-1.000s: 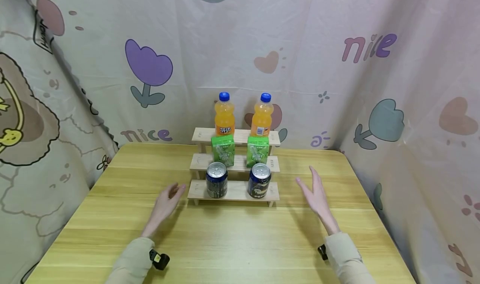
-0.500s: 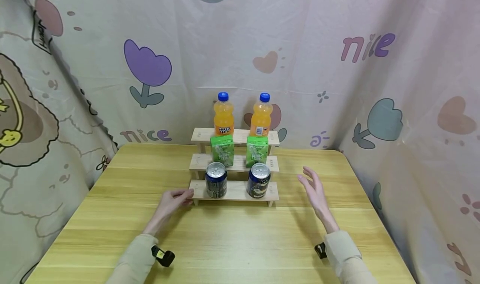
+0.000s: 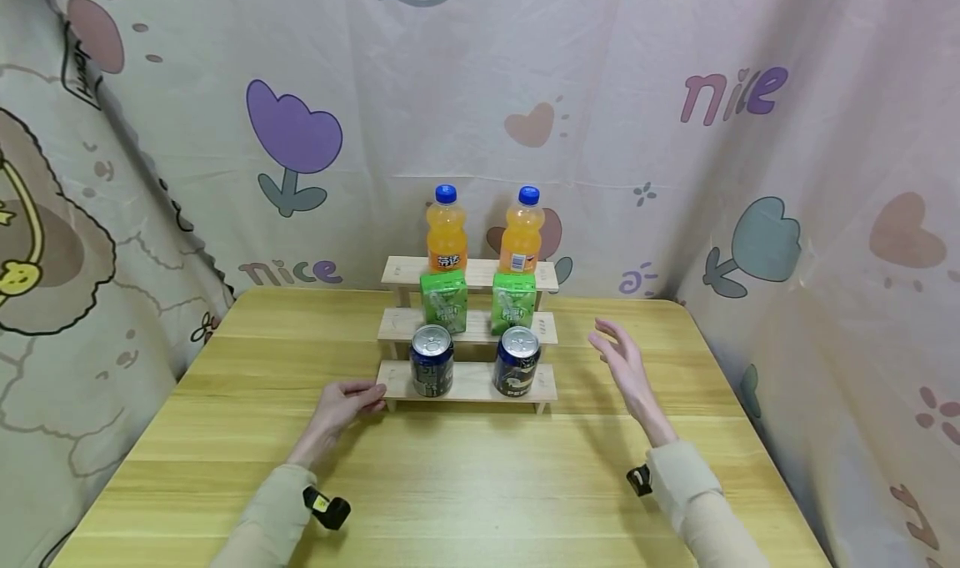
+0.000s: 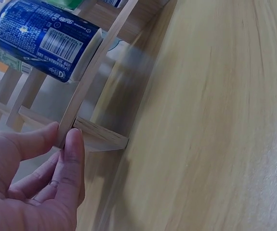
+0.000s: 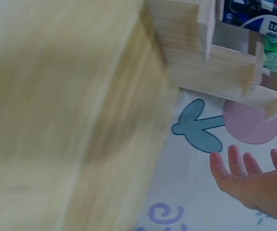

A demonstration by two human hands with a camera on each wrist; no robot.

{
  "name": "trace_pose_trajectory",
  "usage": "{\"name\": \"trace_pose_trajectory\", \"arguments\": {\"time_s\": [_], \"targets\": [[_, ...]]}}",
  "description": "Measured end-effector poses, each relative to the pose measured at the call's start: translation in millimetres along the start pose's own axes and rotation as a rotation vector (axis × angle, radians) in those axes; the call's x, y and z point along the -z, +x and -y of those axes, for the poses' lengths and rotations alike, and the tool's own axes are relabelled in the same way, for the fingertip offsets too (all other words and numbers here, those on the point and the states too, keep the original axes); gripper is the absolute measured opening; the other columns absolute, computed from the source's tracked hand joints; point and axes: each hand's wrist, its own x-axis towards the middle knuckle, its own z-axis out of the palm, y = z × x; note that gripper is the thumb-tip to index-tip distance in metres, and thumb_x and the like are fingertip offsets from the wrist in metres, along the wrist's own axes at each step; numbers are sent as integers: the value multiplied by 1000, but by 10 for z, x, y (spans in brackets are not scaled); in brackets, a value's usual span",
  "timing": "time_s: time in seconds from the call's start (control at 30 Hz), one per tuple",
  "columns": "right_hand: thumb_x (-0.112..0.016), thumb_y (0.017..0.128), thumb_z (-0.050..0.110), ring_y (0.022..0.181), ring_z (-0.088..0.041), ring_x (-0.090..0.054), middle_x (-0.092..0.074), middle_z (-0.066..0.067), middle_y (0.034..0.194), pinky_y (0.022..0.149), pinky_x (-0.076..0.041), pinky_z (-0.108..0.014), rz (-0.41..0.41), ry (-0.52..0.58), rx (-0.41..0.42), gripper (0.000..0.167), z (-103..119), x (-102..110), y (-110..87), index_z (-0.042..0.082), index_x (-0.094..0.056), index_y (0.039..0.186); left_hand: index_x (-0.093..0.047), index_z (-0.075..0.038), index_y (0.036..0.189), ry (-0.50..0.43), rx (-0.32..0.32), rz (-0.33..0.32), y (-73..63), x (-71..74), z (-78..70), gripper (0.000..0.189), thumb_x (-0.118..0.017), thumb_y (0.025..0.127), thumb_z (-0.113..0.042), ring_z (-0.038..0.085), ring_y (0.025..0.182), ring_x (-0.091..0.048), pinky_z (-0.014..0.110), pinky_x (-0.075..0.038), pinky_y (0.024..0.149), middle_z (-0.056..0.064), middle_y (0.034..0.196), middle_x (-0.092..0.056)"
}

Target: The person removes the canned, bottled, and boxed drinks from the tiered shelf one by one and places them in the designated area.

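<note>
The 3-tier wooden rack stands upright at the centre of the head frame, near the back of the bench. Its lowest shelf carries 2 dark blue cans, its middle shelf 2 green cartons, its top shelf 2 orange bottles with blue caps.

The left hand pinches the left end of the lowest shelf between thumb and fingers; 1.0 s ago it was just short of the rack. The right hand, fingers relaxed and loosely curved, is apart from the rack's right end, slightly higher in the frame than 1.0 s ago. Rack and drinks look unmoved. The right wrist view is blurred and cuts that hand off, so its thumb is hard to make out.

The bench's back edge runs along the printed cloth; its side edges slant toward the lower corners. Open room lies before the rack and between it and the right hand.
</note>
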Motion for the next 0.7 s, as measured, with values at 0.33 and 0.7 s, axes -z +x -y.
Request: {"name": "trace_pose_trajectory", "arguments": {"time_s": [0.33,0.7], "targets": [[-57,103,22,133,-30,-50,-42,-18,154,113,-43,-35,20,-46,52,53,294,-35,213,3,-41,150,-49,21,133,-13,22,11,16,20,-17,49,-67,96,-5,8,79,-72,21,-65,82,1,90,-73],[-60,100,19,139,-41,-45,-42,-24,153,125,-35,-54,63,-47,122,57,693,-69,366,0,-40,150,-44,21,136,-32,36,24,32,42,-30,51,-66,96,-1,8,83,-72,17,-64,81,3,96,-71]]}}
